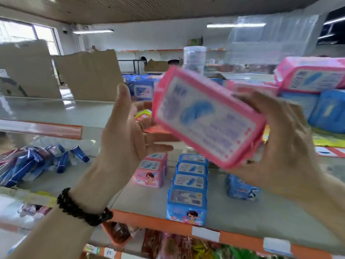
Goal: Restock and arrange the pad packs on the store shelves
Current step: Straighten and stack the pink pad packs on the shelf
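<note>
Pink pad pack [207, 116] gripped by right hand [280, 144] fingers; left hand [121, 131] open.

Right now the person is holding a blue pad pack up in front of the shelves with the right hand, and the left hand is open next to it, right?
Not quite: the pad pack held up is pink, not blue, as the head view shows. The rest holds: the right hand grips it in front of the shelves, and the left hand is open beside it.
</note>
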